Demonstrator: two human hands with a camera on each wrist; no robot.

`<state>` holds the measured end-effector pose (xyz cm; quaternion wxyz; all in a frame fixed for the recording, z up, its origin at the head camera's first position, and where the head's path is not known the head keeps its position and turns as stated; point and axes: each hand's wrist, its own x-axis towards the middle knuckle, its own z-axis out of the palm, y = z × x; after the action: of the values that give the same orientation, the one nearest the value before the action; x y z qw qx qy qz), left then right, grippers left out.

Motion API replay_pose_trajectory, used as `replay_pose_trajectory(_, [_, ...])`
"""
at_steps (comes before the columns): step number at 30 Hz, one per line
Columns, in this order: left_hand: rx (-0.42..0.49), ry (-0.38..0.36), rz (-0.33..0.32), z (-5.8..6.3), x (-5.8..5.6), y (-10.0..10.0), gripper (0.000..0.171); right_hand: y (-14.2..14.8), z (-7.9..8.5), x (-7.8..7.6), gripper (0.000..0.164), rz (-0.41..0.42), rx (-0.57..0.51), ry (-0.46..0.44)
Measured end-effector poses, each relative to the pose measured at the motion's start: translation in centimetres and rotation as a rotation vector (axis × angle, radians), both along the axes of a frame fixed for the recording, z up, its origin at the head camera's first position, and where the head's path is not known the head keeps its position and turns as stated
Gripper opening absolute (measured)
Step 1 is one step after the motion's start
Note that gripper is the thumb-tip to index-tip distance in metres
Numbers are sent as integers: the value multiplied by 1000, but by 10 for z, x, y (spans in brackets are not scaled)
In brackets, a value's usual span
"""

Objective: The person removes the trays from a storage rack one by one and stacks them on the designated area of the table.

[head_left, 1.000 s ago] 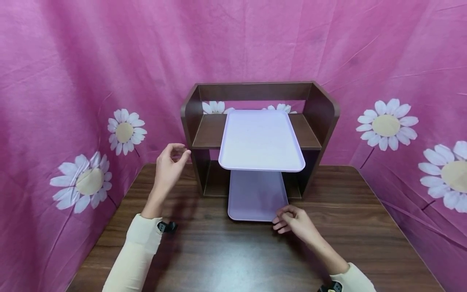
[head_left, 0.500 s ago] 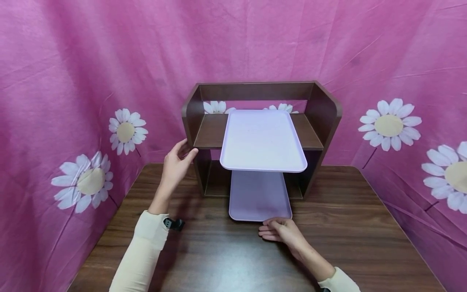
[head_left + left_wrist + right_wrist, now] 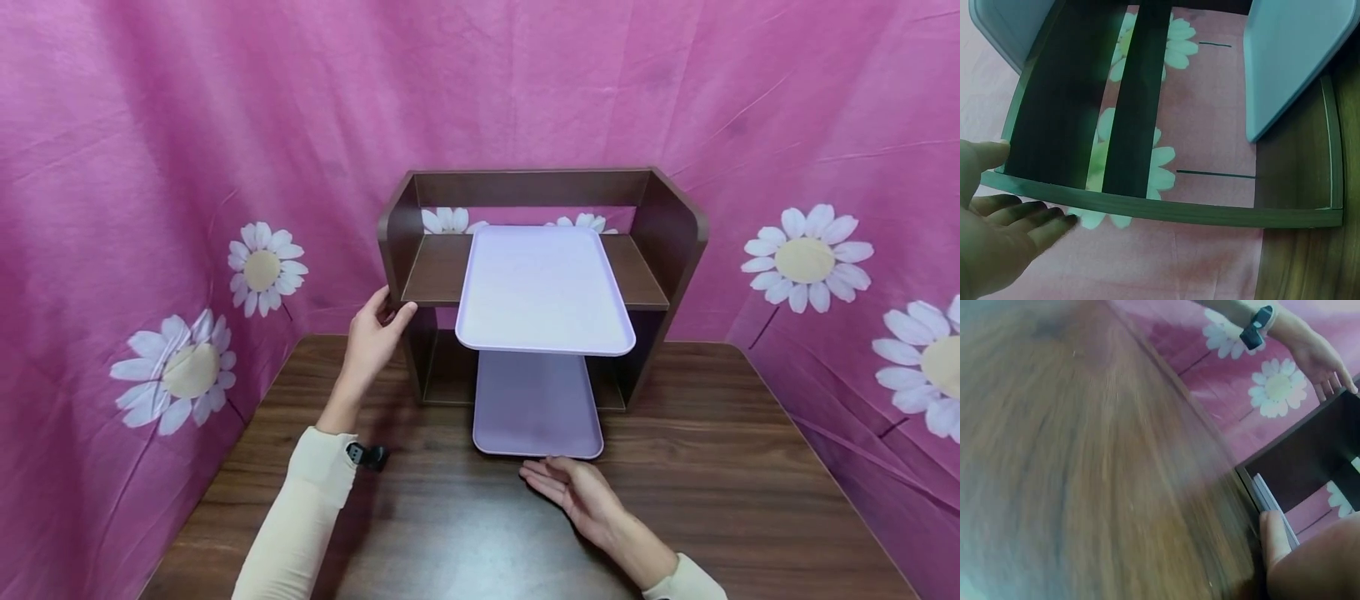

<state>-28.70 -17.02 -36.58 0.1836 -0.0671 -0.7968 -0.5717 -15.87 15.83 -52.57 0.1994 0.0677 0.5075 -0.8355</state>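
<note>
A dark brown two-tier shelf unit (image 3: 656, 237) stands on the table. On its upper board lies a pale lilac tray (image 3: 543, 292), its near end jutting past the front edge. The lower tray (image 3: 536, 408), also lilac, sits in the bottom tier and reaches out over the table. My left hand (image 3: 375, 337) holds the unit's left side panel, thumb at the front edge, fingers along the outside; the left wrist view shows the thumb (image 3: 991, 153) against that edge. My right hand (image 3: 588, 500) is at the lower tray's front rim, fingers straight, thumb side touching the rim.
A wood-grain table (image 3: 465, 533) carries the unit near its back edge. Behind and at both sides hangs a pink curtain (image 3: 525, 83) printed with white daisies. The unit's back has an opening below the top rail (image 3: 532, 187).
My left hand moved right from beside the unit and took hold of its side panel. My right hand slid left from the lower tray's right corner along its front rim, fingers straightening.
</note>
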Motion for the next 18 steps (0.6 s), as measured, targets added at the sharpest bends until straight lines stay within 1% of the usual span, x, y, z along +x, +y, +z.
replay_pose_trajectory(4, [16,15,-5,-1,-1,2,56,-7,1,1,33,-94,-25,-17])
replay_pose_trajectory(8, [36,31,-6,-2,-2,3,53,-14,3,0,28,-202,-57,-35])
replay_pose_trajectory(11, [37,31,2,-1,-1,3,51,-16,3,-1,33,-265,-65,-38])
replay_pose_trajectory(15, [22,35,7,-1,0,2,51,-14,3,-4,51,-301,-56,-11])
replay_pose_trajectory(18, [11,43,10,-1,-1,1,51,-10,2,-6,55,-315,-24,14])
